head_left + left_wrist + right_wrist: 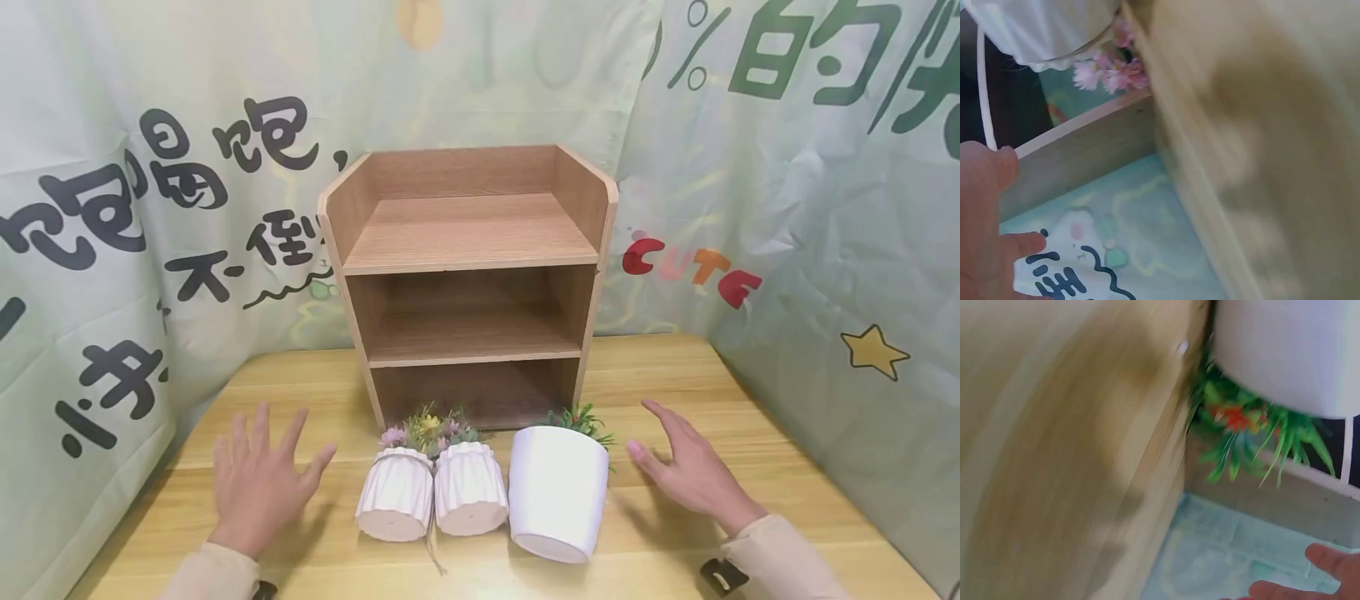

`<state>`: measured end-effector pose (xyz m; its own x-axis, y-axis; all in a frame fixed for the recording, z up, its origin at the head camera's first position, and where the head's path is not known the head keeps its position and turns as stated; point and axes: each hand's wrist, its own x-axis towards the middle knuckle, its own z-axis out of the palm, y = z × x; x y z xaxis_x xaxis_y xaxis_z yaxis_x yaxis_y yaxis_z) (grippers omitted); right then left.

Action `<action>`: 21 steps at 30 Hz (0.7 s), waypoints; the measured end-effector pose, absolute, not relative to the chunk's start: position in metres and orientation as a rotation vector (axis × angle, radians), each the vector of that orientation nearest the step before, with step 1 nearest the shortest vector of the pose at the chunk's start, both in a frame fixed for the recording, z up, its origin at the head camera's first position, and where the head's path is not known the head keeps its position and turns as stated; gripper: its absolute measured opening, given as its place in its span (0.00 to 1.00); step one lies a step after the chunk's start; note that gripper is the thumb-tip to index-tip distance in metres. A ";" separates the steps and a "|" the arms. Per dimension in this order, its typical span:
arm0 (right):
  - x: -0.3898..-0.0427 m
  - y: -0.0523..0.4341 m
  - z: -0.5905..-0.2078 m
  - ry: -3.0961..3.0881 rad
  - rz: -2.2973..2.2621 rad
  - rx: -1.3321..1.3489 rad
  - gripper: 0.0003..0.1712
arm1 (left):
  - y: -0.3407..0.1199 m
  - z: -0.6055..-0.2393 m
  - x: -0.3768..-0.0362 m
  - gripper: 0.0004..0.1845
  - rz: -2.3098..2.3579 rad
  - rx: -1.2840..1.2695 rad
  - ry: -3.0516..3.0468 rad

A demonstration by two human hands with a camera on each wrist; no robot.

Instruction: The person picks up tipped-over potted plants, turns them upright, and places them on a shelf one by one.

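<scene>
Both hands, left (258,479) and right (690,471), hover released at 9 and 3 o'clock of three plant-filled pots (557,492) on the tabletop (787,467).

Two ribbed white pots (431,498) with pink, purple and yellow flowers (429,429); one smooth white pot (557,492) with green leaves and red specks (1244,428). Brown wood-grain shelf (468,283). Pale yellow wood-grain surface (750,533). Light green backdrop cloth (787,208) with black and green characters, red-orange letters, a yellow star.

Left hand (258,479) and right hand (693,471) hover, fingers spread, holding nothing.
</scene>
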<state>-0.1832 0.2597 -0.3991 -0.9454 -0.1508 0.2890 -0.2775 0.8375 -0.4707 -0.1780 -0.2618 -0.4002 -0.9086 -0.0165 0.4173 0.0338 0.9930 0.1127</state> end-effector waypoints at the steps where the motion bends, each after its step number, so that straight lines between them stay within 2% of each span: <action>1: -0.182 0.258 -0.399 -2.768 0.816 0.328 0.40 | -0.261 -0.397 -0.181 0.39 -0.189 -0.028 -2.702; 5: -0.179 0.251 -0.398 -2.785 1.116 0.281 0.38 | -0.263 -0.385 -0.195 0.37 -0.360 -0.079 -2.664; 9: -0.175 0.245 -0.398 -2.805 1.482 0.168 0.40 | -0.264 -0.374 -0.209 0.37 -0.600 -0.154 -2.577; 16: -0.171 0.229 -0.398 -2.584 2.143 -0.097 0.47 | -0.255 -0.346 -0.240 0.44 -0.863 -0.266 -2.490; 21: -0.169 0.218 -0.403 -2.431 2.372 -0.201 0.48 | -0.250 -0.332 -0.262 0.47 -1.121 -0.354 -2.393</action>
<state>-0.1687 0.2177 -0.4031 -0.9594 -0.0966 -0.2650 0.2626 0.0374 -0.9642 -0.2620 -0.2498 -0.3323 -0.8560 0.0331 0.5159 0.4176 0.6325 0.6523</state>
